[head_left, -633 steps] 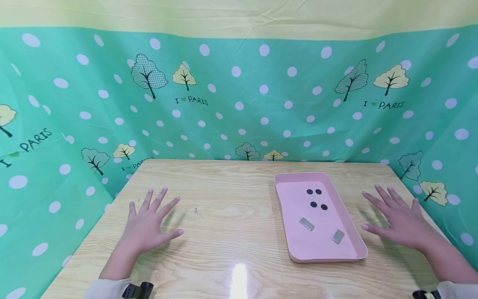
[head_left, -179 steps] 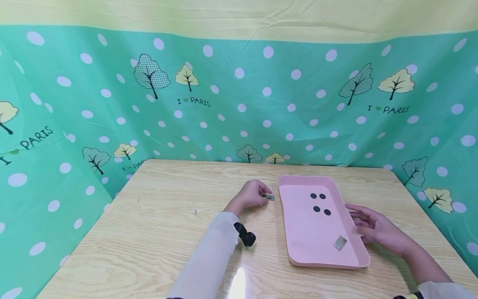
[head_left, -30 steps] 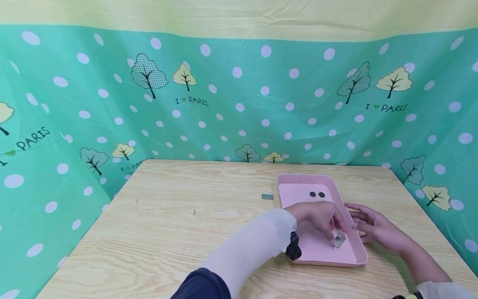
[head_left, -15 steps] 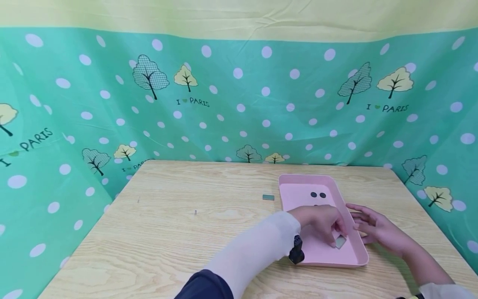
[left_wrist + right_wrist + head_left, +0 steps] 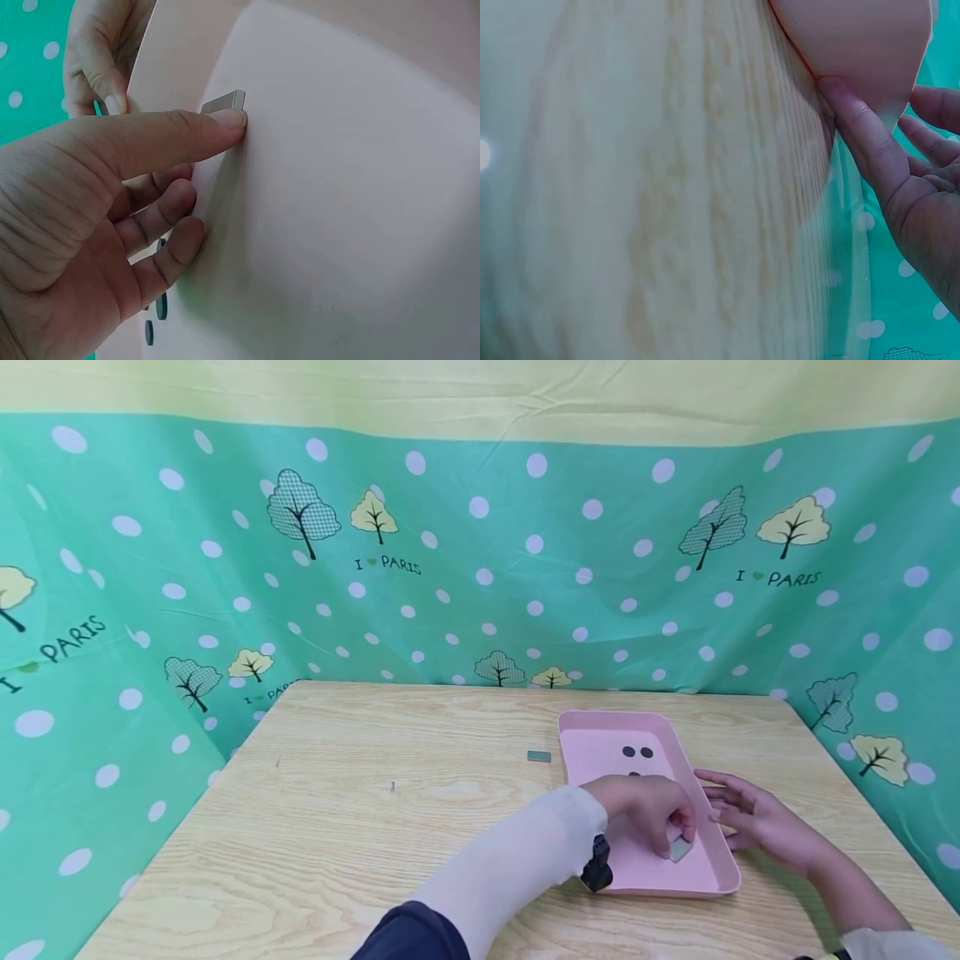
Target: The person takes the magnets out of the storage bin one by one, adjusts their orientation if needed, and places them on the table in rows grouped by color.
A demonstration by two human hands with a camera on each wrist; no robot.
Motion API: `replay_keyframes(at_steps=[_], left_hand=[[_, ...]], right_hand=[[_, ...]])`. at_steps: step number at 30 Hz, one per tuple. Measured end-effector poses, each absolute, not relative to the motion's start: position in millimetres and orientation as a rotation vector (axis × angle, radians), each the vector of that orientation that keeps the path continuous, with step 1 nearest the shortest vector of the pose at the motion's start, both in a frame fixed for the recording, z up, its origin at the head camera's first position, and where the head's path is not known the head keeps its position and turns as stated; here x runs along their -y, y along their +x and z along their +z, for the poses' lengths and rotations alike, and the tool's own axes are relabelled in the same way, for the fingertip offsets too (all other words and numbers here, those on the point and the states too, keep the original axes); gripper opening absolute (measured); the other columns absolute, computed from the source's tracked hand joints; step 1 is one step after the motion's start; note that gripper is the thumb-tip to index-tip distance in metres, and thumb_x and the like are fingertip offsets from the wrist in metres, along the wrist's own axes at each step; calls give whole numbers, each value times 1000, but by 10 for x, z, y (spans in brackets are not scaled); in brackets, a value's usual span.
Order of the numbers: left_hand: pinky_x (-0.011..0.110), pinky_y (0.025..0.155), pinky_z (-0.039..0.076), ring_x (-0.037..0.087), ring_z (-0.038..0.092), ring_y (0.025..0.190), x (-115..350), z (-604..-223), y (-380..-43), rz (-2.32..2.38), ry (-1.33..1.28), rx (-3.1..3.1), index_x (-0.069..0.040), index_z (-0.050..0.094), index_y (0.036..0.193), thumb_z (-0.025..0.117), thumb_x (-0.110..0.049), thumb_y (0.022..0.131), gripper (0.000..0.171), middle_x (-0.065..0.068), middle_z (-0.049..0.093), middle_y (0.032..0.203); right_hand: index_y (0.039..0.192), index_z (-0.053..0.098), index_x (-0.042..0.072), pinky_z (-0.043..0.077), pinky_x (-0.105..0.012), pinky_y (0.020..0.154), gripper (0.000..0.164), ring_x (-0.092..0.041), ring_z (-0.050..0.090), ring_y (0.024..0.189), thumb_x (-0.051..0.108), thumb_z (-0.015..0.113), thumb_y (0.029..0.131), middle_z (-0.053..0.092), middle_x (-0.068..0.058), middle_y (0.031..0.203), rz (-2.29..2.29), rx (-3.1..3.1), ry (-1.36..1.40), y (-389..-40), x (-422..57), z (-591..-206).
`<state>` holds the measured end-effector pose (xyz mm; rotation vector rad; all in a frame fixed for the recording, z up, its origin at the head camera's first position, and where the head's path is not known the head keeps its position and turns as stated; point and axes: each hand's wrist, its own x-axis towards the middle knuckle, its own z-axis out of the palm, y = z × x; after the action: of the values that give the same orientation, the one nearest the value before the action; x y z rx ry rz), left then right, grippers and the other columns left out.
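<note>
My left hand reaches into the pink tray and pinches a small flat silver-grey metal block. In the left wrist view the thumb lies along the block, which looks tipped up off the tray floor; the index finger is mostly hidden behind the thumb. Against the tray's right wall rests my right hand, fingers spread and only slightly bent; the right wrist view has its thumb touching the tray's outer side. A second metal block lies on the table left of the tray.
Several small black discs sit in the far part of the tray, partly covered by the left hand. The wooden table ends at a green dotted curtain behind and at both sides. A tiny dark mark shows left of centre.
Since the first frame, one block has gone from the tray to the table and both hands have come to the tray. Within the last second, the left fingers have closed on the other block, tipping it.
</note>
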<state>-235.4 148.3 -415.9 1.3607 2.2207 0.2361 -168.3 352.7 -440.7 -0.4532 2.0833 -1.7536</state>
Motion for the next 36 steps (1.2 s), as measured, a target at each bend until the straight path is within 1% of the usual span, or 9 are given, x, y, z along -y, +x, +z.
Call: replay_keyframes(at_steps=[5, 7, 11, 14, 16, 21, 24, 30, 36], left_hand=[[5, 73, 33, -4, 44, 83, -1491, -4146, -2338, 186, 1359, -2215, -22, 69, 100, 85, -12, 74, 32, -13, 54, 90], [5, 74, 33, -4, 44, 84, -1497, -4153, -2335, 171, 1358, -2215, -22, 68, 101, 84, -13, 74, 33, -13, 54, 92], [7, 74, 33, -2, 45, 85, -1506, -4171, -2324, 163, 1319, -2218, -24, 66, 99, 84, -13, 74, 33, -12, 53, 92], [9, 72, 34, -2, 45, 85, -1508, -4176, -2312, 169, 1293, -2218, -24, 65, 97, 85, -13, 74, 32, -12, 52, 91], [9, 71, 34, -2, 45, 83, -1503, -4176, -2313, 175, 1295, -2214, -23, 64, 96, 85, -11, 73, 33, -11, 52, 90], [7, 68, 37, -3, 47, 77, -1487, -4169, -2329, 260, 1344, -2173, -19, 65, 96, 84, -2, 71, 36, -10, 54, 85], [7, 65, 40, -2, 50, 71, -1483, -4167, -2334, 351, 1342, -2126, -14, 66, 98, 83, 4, 71, 37, -7, 58, 79], [13, 57, 44, 3, 51, 60, -1459, -4157, -2323, 493, 1243, -2039, -10, 63, 99, 75, 7, 79, 29, -3, 58, 71], [24, 56, 54, 12, 57, 59, -1416, -4132, -2331, 744, 1012, -1882, -6, 60, 98, 65, 10, 87, 20, 2, 58, 72]], right_hand=[[153, 24, 8, 56, -45, 79, 54, -9, 61, 108, 9, 45, 103, 56, 7, 126, -1741, -2101, -435, -1683, -3529, -4402], [153, 23, 5, 56, -45, 80, 55, -8, 61, 108, 10, 46, 103, 55, -1, 130, -1729, -2124, -419, -1682, -3526, -4396], [152, 19, 0, 56, -45, 80, 57, -6, 60, 108, 11, 46, 103, 45, -27, 137, -1702, -2166, -396, -1683, -3516, -4387], [152, 19, 0, 56, -45, 80, 58, -5, 60, 108, 12, 47, 103, 38, -35, 139, -1691, -2177, -392, -1684, -3514, -4387], [152, 19, 0, 56, -45, 80, 57, -5, 60, 108, 12, 46, 103, 41, -32, 139, -1694, -2175, -399, -1683, -3518, -4391], [153, 23, 5, 56, -44, 80, 54, -9, 61, 108, 9, 45, 104, 55, 0, 130, -1732, -2132, -453, -1679, -3531, -4414], [153, 24, 5, 56, -44, 80, 54, -10, 61, 108, 7, 45, 103, 55, 10, 125, -1748, -2114, -475, -1679, -3532, -4423], [152, 22, 2, 56, -44, 79, 55, -8, 61, 107, 10, 47, 103, 54, 5, 127, -1729, -2143, -436, -1679, -3528, -4411], [152, 21, 0, 56, -44, 80, 56, -9, 62, 107, 9, 47, 103, 54, 2, 127, -1724, -2147, -438, -1679, -3521, -4406]])
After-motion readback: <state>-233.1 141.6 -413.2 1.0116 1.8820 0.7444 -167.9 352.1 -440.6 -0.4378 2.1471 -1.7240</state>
